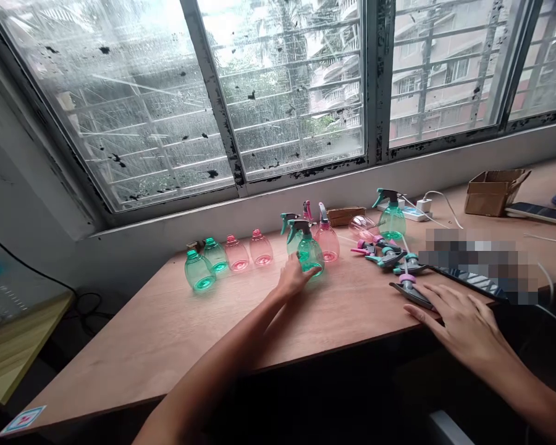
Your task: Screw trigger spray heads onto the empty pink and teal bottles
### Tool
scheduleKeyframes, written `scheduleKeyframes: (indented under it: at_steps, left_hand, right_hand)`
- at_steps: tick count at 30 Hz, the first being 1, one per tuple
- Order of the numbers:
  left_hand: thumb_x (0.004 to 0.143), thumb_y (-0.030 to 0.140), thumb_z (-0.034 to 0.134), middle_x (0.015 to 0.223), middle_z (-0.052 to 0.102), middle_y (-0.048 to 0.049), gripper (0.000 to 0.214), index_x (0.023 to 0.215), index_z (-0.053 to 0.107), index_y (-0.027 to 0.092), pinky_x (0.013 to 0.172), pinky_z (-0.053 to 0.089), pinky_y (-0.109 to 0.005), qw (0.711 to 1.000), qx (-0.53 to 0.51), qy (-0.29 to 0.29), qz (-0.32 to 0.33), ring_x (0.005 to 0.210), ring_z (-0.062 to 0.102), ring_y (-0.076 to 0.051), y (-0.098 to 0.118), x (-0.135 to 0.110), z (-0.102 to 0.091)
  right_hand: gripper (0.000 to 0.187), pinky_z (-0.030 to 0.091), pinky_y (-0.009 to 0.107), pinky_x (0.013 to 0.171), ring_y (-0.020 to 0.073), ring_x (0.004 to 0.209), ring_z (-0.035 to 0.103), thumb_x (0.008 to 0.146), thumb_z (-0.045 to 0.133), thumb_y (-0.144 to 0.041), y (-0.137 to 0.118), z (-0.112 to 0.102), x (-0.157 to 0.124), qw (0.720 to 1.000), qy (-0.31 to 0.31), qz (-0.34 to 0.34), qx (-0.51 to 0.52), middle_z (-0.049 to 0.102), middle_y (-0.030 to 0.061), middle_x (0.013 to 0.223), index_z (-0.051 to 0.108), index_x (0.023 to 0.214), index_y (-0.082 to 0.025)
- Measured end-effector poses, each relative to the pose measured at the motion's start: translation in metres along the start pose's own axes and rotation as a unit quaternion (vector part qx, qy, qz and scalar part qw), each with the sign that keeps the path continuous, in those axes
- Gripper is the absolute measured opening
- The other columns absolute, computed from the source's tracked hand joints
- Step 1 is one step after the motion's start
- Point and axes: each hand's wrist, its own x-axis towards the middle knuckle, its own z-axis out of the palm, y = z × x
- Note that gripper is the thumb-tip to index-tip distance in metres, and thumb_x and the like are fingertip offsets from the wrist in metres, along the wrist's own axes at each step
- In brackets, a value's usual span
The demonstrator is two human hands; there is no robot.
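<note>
My left hand is wrapped round the lower part of a green spray bottle, which stands upright with a dark trigger head fitted. Right beside it are another green spray bottle, partly hidden, and a pink spray bottle. At the table's front edge, my right hand reaches over a dark spray head with a purple collar. Its thumb and fingers are stretched apart on either side of that head. More loose spray heads lie just behind, in a pile.
Green bottles without heads and pink ones stand in a row on the left. A green spray bottle stands at the back near a power strip. A cardboard box sits back right. Cables cross the wooden table.
</note>
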Motion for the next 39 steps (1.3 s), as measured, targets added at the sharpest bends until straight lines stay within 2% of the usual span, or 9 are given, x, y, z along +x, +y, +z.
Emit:
scheduleKeyframes:
  at_steps: [7, 13, 19, 24, 28, 31, 33, 36, 39]
  left_hand:
    - [0.065, 0.069, 0.074, 0.140, 0.053, -0.0268, 0.101, 0.140, 0.042, 0.010, 0.101, 0.042, -0.048, 0.995, 0.097, 0.033, -0.005, 0.131, 0.049, -0.044, 0.000, 0.003, 0.001]
    - [0.044, 0.055, 0.092, 0.137, 0.053, -0.0236, 0.110, 0.133, 0.046, 0.011, 0.107, 0.037, -0.051, 0.981, 0.176, 0.079, 0.021, 0.131, 0.044, -0.046, -0.029, 0.006, -0.063]
    - [0.076, 0.039, 0.080, 0.153, 0.035, -0.0230, 0.080, 0.141, 0.041, 0.014, 0.115, 0.028, -0.058, 0.957, 0.216, 0.190, 0.041, 0.145, 0.025, -0.046, -0.052, 0.038, -0.120]
    - [0.094, 0.034, 0.063, 0.135, 0.058, -0.0119, 0.039, 0.129, 0.057, 0.018, 0.096, 0.053, -0.050, 0.956, 0.195, 0.209, 0.067, 0.116, 0.061, -0.028, -0.059, 0.055, -0.111]
    - [0.095, 0.034, 0.061, 0.128, 0.062, -0.0107, 0.036, 0.127, 0.058, 0.017, 0.090, 0.056, -0.046, 0.967, 0.143, 0.201, 0.066, 0.108, 0.065, -0.025, -0.059, 0.056, -0.099]
    - [0.094, 0.034, 0.064, 0.130, 0.061, -0.0114, 0.040, 0.129, 0.057, 0.017, 0.093, 0.055, -0.048, 0.980, 0.089, 0.169, 0.059, 0.111, 0.064, -0.026, -0.058, 0.041, -0.095]
    - [0.085, 0.036, 0.074, 0.131, 0.060, -0.0137, 0.056, 0.133, 0.051, 0.016, 0.098, 0.051, -0.050, 0.987, 0.050, 0.141, 0.061, 0.118, 0.061, -0.030, -0.057, 0.017, -0.095]
    - [0.070, 0.040, 0.085, 0.127, 0.062, -0.0151, 0.081, 0.135, 0.044, 0.018, 0.099, 0.051, -0.048, 0.993, -0.004, 0.098, 0.063, 0.120, 0.060, -0.032, -0.054, -0.039, -0.094]
    - [0.071, 0.045, 0.082, 0.134, 0.055, -0.0197, 0.090, 0.142, 0.032, 0.021, 0.094, 0.053, -0.051, 0.994, -0.042, 0.090, 0.039, 0.123, 0.059, -0.035, -0.047, -0.101, -0.090]
  right_hand:
    - [0.065, 0.029, 0.064, 0.107, 0.0379, 0.108, 0.062, 0.097, 0.029, -0.069, -0.019, 0.003, 0.006, 0.999, 0.005, -0.035, 0.009, 0.072, 0.0141, 0.110, 0.067, 0.124, -0.023]
    - [0.049, 0.030, 0.064, 0.109, 0.0341, 0.099, 0.066, 0.098, 0.044, -0.056, -0.057, -0.016, 0.003, 0.997, -0.025, -0.063, 0.043, 0.072, 0.0116, 0.100, 0.065, 0.124, -0.021]
    - [0.048, 0.049, 0.054, 0.100, 0.0358, 0.109, 0.067, 0.094, 0.056, -0.043, -0.096, -0.049, -0.009, 0.985, -0.074, -0.092, 0.123, 0.072, 0.0114, 0.113, 0.053, 0.138, -0.024]
    - [0.056, 0.062, 0.035, 0.079, 0.0301, 0.102, 0.071, 0.090, 0.060, -0.037, -0.109, -0.091, -0.004, 0.959, -0.084, -0.043, 0.268, 0.070, 0.0077, 0.123, 0.047, 0.145, -0.034]
    - [0.043, 0.059, 0.036, 0.087, 0.0303, 0.105, 0.070, 0.095, 0.051, -0.040, -0.108, -0.107, 0.004, 0.897, -0.102, 0.063, 0.425, 0.072, 0.0064, 0.118, 0.059, 0.136, -0.034]
    - [0.041, 0.059, 0.040, 0.088, 0.0288, 0.093, 0.072, 0.097, 0.046, -0.046, -0.104, -0.102, 0.010, 0.799, -0.130, 0.119, 0.575, 0.074, 0.0081, 0.113, 0.067, 0.128, -0.030]
    - [0.043, 0.060, 0.039, 0.086, 0.0294, 0.094, 0.072, 0.091, 0.059, -0.048, -0.102, -0.095, 0.013, 0.755, -0.137, 0.141, 0.626, 0.074, 0.0094, 0.117, 0.067, 0.129, -0.029]
    - [0.041, 0.060, 0.037, 0.086, 0.0318, 0.099, 0.071, 0.081, 0.078, -0.042, -0.102, -0.083, 0.022, 0.759, -0.123, 0.181, 0.613, 0.076, 0.0105, 0.114, 0.074, 0.119, -0.026]
    - [0.025, 0.060, 0.039, 0.083, 0.0344, 0.101, 0.070, 0.081, 0.080, -0.042, -0.108, -0.073, 0.041, 0.744, -0.119, 0.168, 0.636, 0.078, 0.0120, 0.105, 0.081, 0.095, -0.021]
